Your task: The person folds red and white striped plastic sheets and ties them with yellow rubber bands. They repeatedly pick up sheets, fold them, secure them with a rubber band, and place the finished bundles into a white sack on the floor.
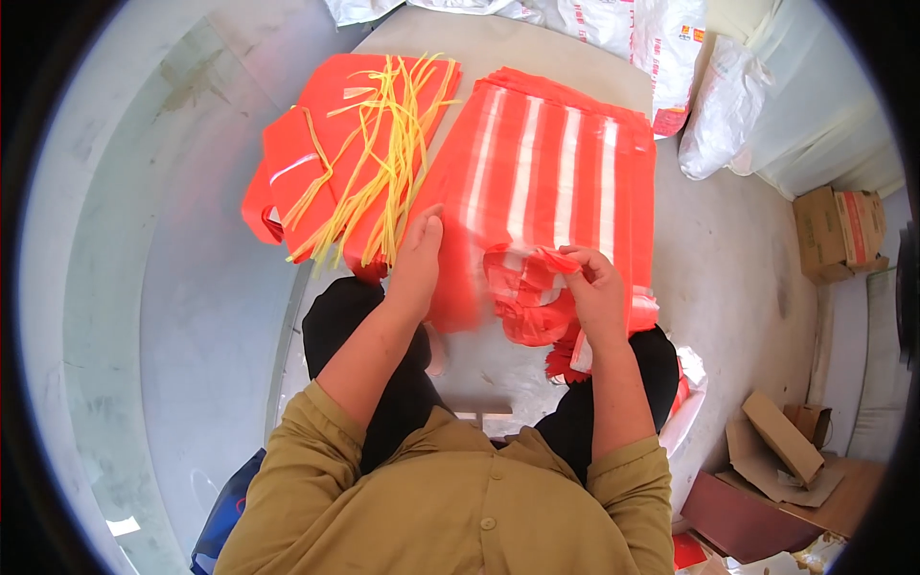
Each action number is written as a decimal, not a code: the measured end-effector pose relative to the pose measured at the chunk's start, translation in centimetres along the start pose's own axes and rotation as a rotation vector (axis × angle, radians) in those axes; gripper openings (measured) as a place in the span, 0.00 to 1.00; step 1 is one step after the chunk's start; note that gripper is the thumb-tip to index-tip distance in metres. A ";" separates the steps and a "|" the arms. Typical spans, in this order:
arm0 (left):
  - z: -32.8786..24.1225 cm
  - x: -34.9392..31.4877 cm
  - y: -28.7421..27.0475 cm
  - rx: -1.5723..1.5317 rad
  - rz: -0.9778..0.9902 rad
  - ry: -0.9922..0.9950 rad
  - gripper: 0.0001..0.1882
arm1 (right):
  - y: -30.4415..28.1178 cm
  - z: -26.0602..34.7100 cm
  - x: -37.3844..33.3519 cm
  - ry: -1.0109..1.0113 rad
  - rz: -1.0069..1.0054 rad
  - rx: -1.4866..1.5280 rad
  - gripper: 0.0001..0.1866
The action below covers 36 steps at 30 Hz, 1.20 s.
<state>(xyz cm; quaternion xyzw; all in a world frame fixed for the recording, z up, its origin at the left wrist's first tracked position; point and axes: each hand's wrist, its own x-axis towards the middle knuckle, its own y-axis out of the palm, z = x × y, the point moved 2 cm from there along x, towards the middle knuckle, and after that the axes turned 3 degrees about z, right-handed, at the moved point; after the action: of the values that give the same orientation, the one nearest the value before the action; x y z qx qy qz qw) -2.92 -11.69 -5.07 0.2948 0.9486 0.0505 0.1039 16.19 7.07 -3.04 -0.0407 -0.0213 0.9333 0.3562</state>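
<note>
A stack of thin red plastic bags [541, 163] with white stripes lies spread in front of me, its near part reaching over my knees. My right hand [596, 287] pinches the crumpled edge of a striped plastic bag [525, 287] between thumb and fingers. That edge curls and bunches up beneath the hand. Along the left side of the red plastic, my left hand [419, 264] is held edge-on with its fingers stretched out. It holds nothing that I can see. Close by on the left, loose yellow ties [388, 163] lie across folded red bundles [297, 144].
White printed sacks [613, 43] stand along the far side, with another white sack [721, 105] to their right. Cardboard boxes [839, 233] sit at the right wall, and opened cardboard [781, 450] lies lower right. A dark blue bag [227, 508] is at lower left.
</note>
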 end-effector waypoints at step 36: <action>1.8 -5.1 -2.6 0.216 0.097 -0.026 0.37 | 1.0 -1.5 -2.5 -0.106 -0.036 -0.135 0.07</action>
<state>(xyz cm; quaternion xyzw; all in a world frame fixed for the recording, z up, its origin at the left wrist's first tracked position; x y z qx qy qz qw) 0.18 -16.72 -6.36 0.3505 0.9316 -0.0507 0.0814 17.58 4.67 -4.48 -0.0149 -0.1038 0.9240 0.3677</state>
